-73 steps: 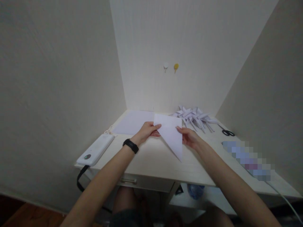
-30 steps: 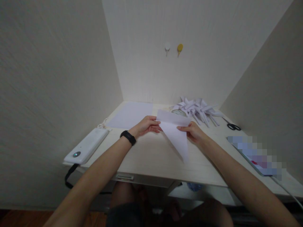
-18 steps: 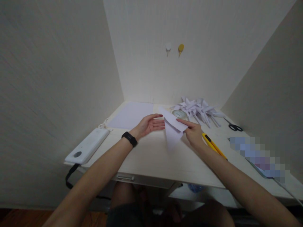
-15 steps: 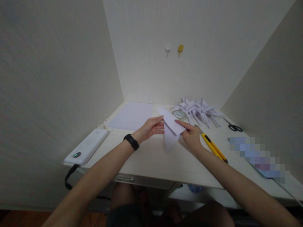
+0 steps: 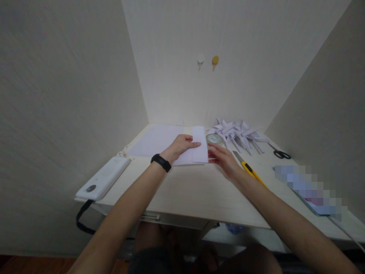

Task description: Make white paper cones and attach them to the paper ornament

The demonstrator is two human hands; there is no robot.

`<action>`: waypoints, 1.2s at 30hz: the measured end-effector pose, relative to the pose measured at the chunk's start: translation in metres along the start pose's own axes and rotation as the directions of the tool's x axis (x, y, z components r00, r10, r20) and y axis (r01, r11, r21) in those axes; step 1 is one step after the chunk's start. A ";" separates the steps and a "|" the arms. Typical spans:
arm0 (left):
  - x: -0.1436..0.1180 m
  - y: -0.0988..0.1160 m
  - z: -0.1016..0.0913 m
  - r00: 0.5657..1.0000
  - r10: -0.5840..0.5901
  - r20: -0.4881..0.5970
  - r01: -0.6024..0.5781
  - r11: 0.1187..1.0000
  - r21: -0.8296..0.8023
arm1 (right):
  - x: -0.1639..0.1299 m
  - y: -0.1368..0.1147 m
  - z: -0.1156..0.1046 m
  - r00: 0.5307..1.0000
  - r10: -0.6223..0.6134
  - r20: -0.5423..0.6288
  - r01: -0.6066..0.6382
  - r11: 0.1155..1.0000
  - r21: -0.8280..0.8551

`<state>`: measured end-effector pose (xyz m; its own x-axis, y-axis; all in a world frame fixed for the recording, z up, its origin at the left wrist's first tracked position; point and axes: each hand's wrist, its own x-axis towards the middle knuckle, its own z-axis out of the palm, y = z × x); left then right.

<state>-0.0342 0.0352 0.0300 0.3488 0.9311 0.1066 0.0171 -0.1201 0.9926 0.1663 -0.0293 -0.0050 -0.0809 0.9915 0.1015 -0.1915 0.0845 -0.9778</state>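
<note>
We see pale desk [image 5: 194,190] in cream-walled corner. Far left: white power bank [image 5: 103,178] at edge. Flat sheet [image 5: 155,140] behind. Our left hand [image 5: 180,146] presses fingers flat on folded paper [image 5: 197,150], grip released. Right hand [image 5: 224,160] open, fingertips at paper's right edge. Beyond: tape roll [image 5: 215,139], folded paper pile [image 5: 238,133], yellow knife [image 5: 248,168], scissors [image 5: 280,153].
</note>
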 end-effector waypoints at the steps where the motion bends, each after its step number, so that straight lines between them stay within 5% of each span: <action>1: -0.001 -0.004 0.002 1.000 -0.007 0.021 0.006 0.999 0.034 | 0.000 0.000 0.001 0.999 0.051 0.016 -0.051 0.999 0.018; 5: -0.007 -0.014 0.014 0.995 -0.037 0.095 0.029 0.996 0.083 | -0.003 0.000 0.004 0.974 0.159 0.163 -0.169 0.984 0.048; 12: -0.008 -0.021 0.018 0.998 -0.057 0.034 0.053 0.994 0.100 | -0.008 -0.003 0.000 0.919 0.303 0.252 -0.306 0.952 -0.027; 19: -0.011 -0.021 0.019 0.989 -0.121 0.081 0.119 0.992 0.030 | -0.008 -0.003 0.000 0.917 0.333 0.219 -0.331 0.942 -0.047; 31: -0.012 -0.021 0.005 0.968 -0.166 0.190 0.173 0.985 -0.021 | -0.004 -0.004 -0.007 0.939 0.314 0.138 -0.325 0.944 0.062; 36: -0.016 -0.011 0.010 0.980 -0.012 0.199 -0.005 0.997 0.082 | -0.001 -0.007 -0.002 0.995 0.096 0.022 -0.096 0.995 -0.014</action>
<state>-0.0306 0.0178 0.0166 0.5282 0.8452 0.0814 0.0926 -0.1526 0.9839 0.1697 -0.0308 0.0015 -0.1208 0.9926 0.0112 -0.1696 -0.0095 -0.9855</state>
